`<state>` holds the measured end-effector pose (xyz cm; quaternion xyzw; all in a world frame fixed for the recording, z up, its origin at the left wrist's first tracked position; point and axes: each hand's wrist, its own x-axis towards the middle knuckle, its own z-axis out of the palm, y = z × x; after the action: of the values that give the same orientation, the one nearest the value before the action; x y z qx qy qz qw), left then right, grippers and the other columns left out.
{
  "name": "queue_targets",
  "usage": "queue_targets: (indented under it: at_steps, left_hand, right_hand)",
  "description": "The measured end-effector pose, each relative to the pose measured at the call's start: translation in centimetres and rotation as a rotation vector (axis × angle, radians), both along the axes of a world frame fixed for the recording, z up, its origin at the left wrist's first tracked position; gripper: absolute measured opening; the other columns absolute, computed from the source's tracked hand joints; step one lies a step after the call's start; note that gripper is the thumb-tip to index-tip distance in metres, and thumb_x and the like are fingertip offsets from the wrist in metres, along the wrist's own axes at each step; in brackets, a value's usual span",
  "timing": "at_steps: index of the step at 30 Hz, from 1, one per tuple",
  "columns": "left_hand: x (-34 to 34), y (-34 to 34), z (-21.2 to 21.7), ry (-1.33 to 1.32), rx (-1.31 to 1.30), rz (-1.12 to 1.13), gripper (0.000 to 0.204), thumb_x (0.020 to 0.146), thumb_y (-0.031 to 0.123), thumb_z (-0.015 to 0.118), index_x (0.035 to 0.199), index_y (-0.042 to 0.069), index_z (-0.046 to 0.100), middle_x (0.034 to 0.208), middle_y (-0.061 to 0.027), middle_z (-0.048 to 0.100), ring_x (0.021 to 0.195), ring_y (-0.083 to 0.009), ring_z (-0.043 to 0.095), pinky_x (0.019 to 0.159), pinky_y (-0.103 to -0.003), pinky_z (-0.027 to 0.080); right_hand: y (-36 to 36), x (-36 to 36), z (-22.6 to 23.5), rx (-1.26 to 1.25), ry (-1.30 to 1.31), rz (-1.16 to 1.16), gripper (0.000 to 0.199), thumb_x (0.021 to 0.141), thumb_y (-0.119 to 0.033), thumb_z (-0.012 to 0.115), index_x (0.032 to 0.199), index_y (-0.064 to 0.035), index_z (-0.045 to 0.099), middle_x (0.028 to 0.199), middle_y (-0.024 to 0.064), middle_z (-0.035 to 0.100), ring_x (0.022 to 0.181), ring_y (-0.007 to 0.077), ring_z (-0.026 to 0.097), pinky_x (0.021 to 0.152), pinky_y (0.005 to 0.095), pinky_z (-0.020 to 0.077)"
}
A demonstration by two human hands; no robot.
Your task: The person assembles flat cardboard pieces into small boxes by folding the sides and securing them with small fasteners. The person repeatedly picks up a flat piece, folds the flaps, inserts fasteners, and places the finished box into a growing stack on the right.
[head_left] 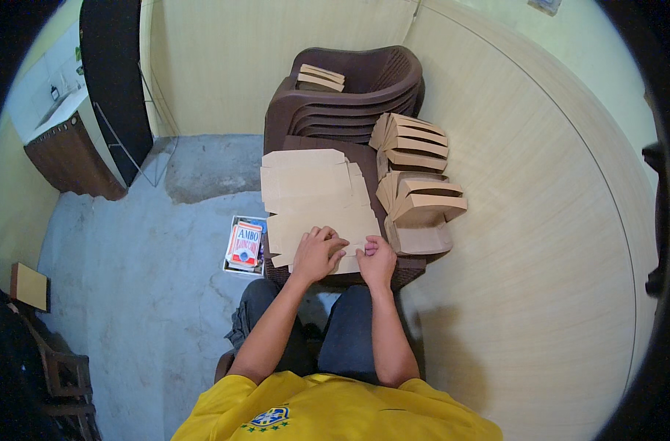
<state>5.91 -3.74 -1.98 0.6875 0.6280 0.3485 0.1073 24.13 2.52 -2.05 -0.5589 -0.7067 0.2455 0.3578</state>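
A flat tan cardboard box blank with cut flaps lies before me on a dark brown plastic chair. At its near edge, both hands work on a small flap. My left hand rests on the cardboard, fingers bent, with thumb and forefinger closed at the flap. My right hand pinches the blank's near right corner, its fingers curled. The part between the fingertips is too small to make out fully.
Folded cardboard boxes stand in rows to the right, by the panelled wall. Behind is a stack of brown chairs with more folded cardboard on its seat. A white box with printed packets sits on the floor at left.
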Motion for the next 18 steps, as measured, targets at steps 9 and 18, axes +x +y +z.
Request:
queue_targets:
  at_steps: [9,18]
  left_hand:
    - [-0.1,0.5,-0.3,0.02,0.009,0.023,0.024,0.096,0.024,0.072,0.119,0.021,0.082,0.114,-0.0041,0.066,0.114,-0.0288,0.061,0.094,-0.045,0.046]
    - [0.4,0.4,-0.1,0.054,0.023,0.013,0.023,0.096,0.031,0.074,0.116,0.022,0.079,0.12,-0.0048,0.068,0.114,-0.0313,0.062,0.093,-0.047,0.049]
  right_hand:
    - [-4.5,-2.6,-0.1,0.28,-0.099,0.172,0.057,0.089,0.002,0.066,0.144,0.0032,0.052,0.111,0.0248,0.074,0.102,0.0416,0.077,0.095,0.0473,0.061]
    - [-1.7,0.4,0.1,0.104,0.19,0.095,0.053,0.085,-0.006,0.084,0.132,-0.0005,0.058,0.113,0.0194,0.067,0.11,0.036,0.07,0.099,0.044,0.0563]
